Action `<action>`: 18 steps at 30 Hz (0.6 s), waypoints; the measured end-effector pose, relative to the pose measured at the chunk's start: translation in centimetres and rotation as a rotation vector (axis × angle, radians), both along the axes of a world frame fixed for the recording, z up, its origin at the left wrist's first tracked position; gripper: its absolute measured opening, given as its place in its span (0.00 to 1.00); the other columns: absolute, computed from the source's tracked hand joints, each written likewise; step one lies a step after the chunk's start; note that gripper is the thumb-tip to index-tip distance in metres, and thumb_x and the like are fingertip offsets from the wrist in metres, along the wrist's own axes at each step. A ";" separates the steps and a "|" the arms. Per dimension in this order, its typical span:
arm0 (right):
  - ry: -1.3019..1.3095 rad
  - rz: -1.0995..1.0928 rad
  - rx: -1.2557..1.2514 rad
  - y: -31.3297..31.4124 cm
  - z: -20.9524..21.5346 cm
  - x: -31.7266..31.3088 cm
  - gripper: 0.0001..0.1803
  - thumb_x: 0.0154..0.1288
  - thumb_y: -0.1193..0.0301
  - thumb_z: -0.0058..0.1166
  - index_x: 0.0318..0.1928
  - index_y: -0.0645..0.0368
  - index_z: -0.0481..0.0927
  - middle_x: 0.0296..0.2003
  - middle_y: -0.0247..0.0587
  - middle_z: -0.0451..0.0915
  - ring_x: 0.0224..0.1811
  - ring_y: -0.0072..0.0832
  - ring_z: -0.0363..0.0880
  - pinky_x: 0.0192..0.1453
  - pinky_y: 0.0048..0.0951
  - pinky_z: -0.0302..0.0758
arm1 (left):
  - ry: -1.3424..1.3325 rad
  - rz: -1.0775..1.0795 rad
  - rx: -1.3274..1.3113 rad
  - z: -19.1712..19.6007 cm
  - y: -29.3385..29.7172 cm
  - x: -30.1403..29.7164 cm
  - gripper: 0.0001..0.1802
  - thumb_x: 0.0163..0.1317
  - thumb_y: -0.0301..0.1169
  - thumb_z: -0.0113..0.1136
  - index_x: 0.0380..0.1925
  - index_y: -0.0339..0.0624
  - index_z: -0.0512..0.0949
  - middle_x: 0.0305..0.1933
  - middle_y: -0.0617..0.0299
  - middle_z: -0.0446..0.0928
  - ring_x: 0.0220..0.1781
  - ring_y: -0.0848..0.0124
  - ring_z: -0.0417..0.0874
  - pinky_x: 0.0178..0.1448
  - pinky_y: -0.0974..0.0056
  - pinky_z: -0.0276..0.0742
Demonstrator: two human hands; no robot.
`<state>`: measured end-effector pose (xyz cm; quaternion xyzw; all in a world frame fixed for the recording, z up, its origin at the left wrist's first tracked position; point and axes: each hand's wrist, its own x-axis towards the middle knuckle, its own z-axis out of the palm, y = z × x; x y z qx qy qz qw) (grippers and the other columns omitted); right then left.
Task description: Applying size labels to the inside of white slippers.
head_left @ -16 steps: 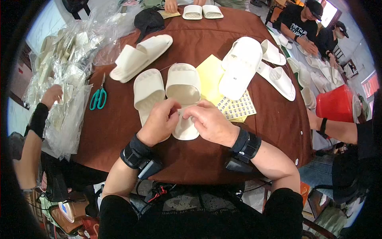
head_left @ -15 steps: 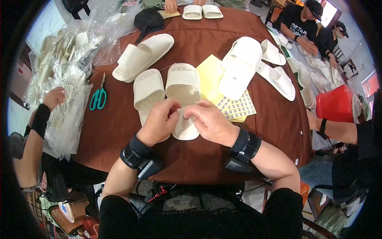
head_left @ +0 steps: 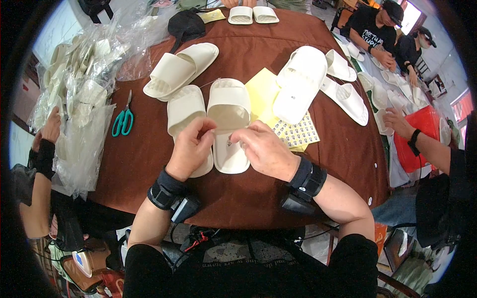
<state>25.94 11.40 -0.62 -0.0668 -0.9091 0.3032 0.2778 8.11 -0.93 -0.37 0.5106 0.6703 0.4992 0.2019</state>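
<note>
A pair of cream slippers lies in front of me, a left slipper (head_left: pixel 186 110) and a right slipper (head_left: pixel 229 99), toes pointing away. Over the left slipper, my left hand (head_left: pixel 191 149) is closed, its thumb and index finger curled toward each other. My right hand (head_left: pixel 268 153) is closed in a pinch above the right slipper's insole. Its fingertips are beside a small dark-printed round sticker (head_left: pixel 229 144) on that insole. Whether either hand holds anything small cannot be made out. Beyond my right hand lie yellow sheets (head_left: pixel 262 92) and a white sheet of printed stickers (head_left: pixel 298 133).
Teal-handled scissors (head_left: pixel 123 121) and bagged slippers (head_left: pixel 82 99) are at the left. Other slippers (head_left: pixel 181 69) lie farther back, with a white pair (head_left: pixel 300 84) at the right. A black cap (head_left: pixel 186 27) sits behind. Co-workers' hands (head_left: pixel 397 121) are near a red container (head_left: pixel 415 134).
My hands have drawn slightly apart, uncovering the printed sticker on the insole. The left co-worker's hand moved back from the bags; the right one's rose over the red container.
</note>
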 end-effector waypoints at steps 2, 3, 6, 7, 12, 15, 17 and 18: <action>-0.014 0.019 0.019 -0.3 0.2 0.1 0.15 0.54 0.83 0.49 0.43 0.57 0.78 0.34 0.43 0.77 0.44 0.41 0.73 0.51 0.38 0.72 | 0.003 0.021 -0.003 0.4 0.0 -0.1 0.09 0.62 0.21 0.53 0.42 0.33 0.75 0.36 0.64 0.77 0.39 0.77 0.77 0.47 0.70 0.74; -0.027 0.038 0.036 -0.5 0.3 0.2 0.15 0.54 0.83 0.49 0.42 0.56 0.78 0.35 0.43 0.77 0.44 0.41 0.73 0.51 0.38 0.72 | -0.005 0.032 0.000 0.6 -0.1 -0.1 0.09 0.63 0.21 0.53 0.42 0.33 0.75 0.36 0.64 0.77 0.39 0.77 0.77 0.47 0.70 0.74; 0.027 0.032 0.126 0.0 0.5 0.1 0.13 0.54 0.81 0.49 0.40 0.55 0.78 0.32 0.43 0.77 0.42 0.41 0.74 0.49 0.39 0.71 | -0.036 0.061 0.012 0.9 -0.2 -0.3 0.08 0.63 0.22 0.52 0.42 0.33 0.75 0.36 0.64 0.78 0.39 0.77 0.77 0.46 0.70 0.74; 0.027 0.033 0.125 0.2 0.4 0.2 0.13 0.54 0.81 0.49 0.40 0.55 0.78 0.32 0.43 0.77 0.42 0.41 0.74 0.49 0.39 0.71 | -0.058 0.078 0.019 0.9 -0.2 -0.4 0.09 0.63 0.22 0.52 0.42 0.33 0.75 0.36 0.63 0.78 0.39 0.77 0.77 0.46 0.71 0.74; -0.014 0.034 0.051 -0.1 0.5 0.5 0.16 0.53 0.83 0.49 0.41 0.55 0.80 0.35 0.38 0.79 0.43 0.39 0.74 0.52 0.37 0.72 | -0.123 0.151 0.146 1.1 -0.3 -1.1 0.06 0.63 0.21 0.52 0.40 0.34 0.76 0.34 0.66 0.77 0.36 0.79 0.76 0.42 0.72 0.74; -0.053 0.095 0.093 0.2 0.4 0.5 0.16 0.53 0.83 0.49 0.42 0.55 0.80 0.35 0.38 0.80 0.42 0.39 0.75 0.52 0.37 0.72 | -0.144 0.165 0.168 1.1 -0.8 -2.4 0.07 0.66 0.23 0.52 0.42 0.35 0.75 0.36 0.67 0.75 0.39 0.79 0.75 0.46 0.72 0.72; -0.042 0.043 0.074 1.2 0.5 1.0 0.17 0.53 0.83 0.48 0.42 0.55 0.80 0.35 0.37 0.80 0.43 0.38 0.75 0.52 0.37 0.72 | -0.193 0.240 0.224 1.2 -0.8 -2.7 0.07 0.67 0.24 0.53 0.43 0.36 0.75 0.36 0.67 0.75 0.39 0.79 0.75 0.46 0.73 0.71; -0.030 -0.004 0.056 1.5 0.5 1.1 0.17 0.53 0.84 0.48 0.42 0.55 0.80 0.36 0.37 0.80 0.43 0.38 0.74 0.53 0.36 0.72 | -0.207 0.259 0.216 1.1 -1.0 -3.2 0.07 0.67 0.25 0.53 0.43 0.36 0.75 0.37 0.67 0.75 0.40 0.79 0.75 0.47 0.73 0.70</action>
